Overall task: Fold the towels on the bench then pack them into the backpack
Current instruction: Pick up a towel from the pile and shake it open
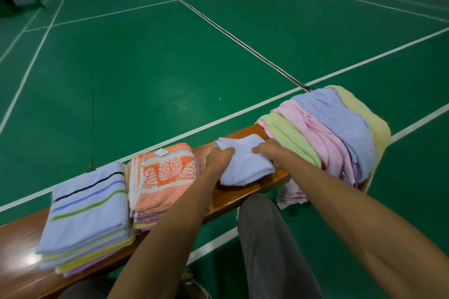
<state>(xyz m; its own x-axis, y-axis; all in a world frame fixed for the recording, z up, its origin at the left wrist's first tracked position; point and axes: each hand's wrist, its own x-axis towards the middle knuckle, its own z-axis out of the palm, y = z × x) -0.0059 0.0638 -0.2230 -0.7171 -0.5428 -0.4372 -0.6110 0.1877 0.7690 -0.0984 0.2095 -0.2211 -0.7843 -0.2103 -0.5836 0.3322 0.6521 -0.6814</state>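
A small folded pale blue towel (244, 162) lies on the wooden bench (233, 195) between both hands. My left hand (218, 159) grips its left edge with curled fingers. My right hand (272, 152) holds its right edge the same way. To the left lies a folded stack topped by an orange patterned towel (162, 177). Further left is a stack topped by a light blue striped towel (88, 206). A heap of unfolded towels (328, 133), green, pink, blue and yellow, covers the bench's right end. No backpack is in view.
Green court floor (170, 60) with white lines surrounds the bench. My grey trouser leg (269, 245) is just in front of the bench. A pink-striped towel end (290, 195) hangs off the bench's near side.
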